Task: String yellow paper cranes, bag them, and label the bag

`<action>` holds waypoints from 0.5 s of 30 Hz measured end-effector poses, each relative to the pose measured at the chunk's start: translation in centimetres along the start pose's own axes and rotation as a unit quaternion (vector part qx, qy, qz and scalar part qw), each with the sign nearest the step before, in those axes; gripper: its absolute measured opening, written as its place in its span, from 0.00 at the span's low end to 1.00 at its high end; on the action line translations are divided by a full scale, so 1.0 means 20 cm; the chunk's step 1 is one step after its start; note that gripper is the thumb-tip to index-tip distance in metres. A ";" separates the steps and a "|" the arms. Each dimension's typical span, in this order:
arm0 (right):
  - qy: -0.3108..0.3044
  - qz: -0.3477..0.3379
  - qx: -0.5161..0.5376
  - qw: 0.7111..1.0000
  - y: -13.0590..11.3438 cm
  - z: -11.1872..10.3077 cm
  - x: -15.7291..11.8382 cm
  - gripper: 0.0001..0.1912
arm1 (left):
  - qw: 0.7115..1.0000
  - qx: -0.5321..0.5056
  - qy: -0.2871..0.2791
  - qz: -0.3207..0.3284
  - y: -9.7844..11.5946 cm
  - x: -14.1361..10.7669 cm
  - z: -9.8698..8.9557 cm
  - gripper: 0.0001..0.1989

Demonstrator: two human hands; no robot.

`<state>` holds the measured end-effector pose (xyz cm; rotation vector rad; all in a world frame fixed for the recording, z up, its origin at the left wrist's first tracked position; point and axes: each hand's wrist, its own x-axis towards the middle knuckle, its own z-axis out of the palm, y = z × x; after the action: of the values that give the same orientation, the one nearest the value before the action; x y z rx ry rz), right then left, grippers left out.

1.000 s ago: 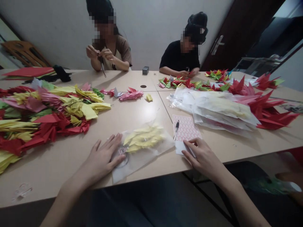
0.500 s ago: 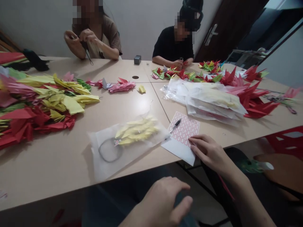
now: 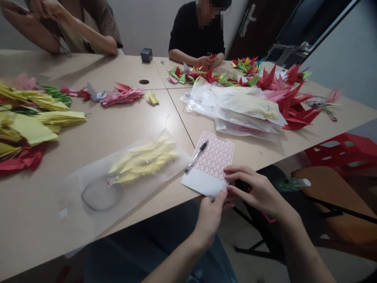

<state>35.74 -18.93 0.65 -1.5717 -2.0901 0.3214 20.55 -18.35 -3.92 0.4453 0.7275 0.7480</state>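
The person's left hand (image 3: 210,220) was nearly closed and pinched the bottom edge of a white sheet of stickers (image 3: 207,163), close to the near edge of the worktop (image 3: 88,129). The right hand (image 3: 255,190) was half open. Its bent fingers (image 3: 235,169) touched the right side of the sheet, but you could not tell if they had a firm hold. A black and silver pen (image 3: 196,156) lay on the sheet.

Just left of the sheet lay a clear plastic bag (image 3: 88,196) with yellow paper cranes (image 3: 144,161) and a thin wire loop (image 3: 101,196) inside. Farther left was a big pile of yellow and red paper cranes (image 3: 29,122). To the right, past the sheet, lay a stack of full plastic bags (image 3: 244,112), with red paper cranes (image 3: 294,104) beside it. At the far side, a person in a black shirt (image 3: 196,33) held red paper in both hands (image 3: 207,61).
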 end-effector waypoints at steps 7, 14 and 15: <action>0.015 0.011 -0.011 1.000 0.04 -0.04 -0.03 0.04 | 0.999 0.035 -0.020 0.028 -0.04 -0.01 -0.01 0.21; 0.037 -0.029 -0.050 0.998 0.01 -0.01 0.06 0.04 | 0.999 -0.039 0.023 0.026 -0.09 0.01 -0.01 0.25; 0.041 -0.037 -0.044 0.998 0.00 0.00 0.07 0.04 | 0.999 -0.021 0.019 0.033 -0.10 0.01 -0.01 0.24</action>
<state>35.36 -17.57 0.98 -1.5260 -2.1191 0.1392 21.33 -19.50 -5.39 0.4201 0.7349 0.8345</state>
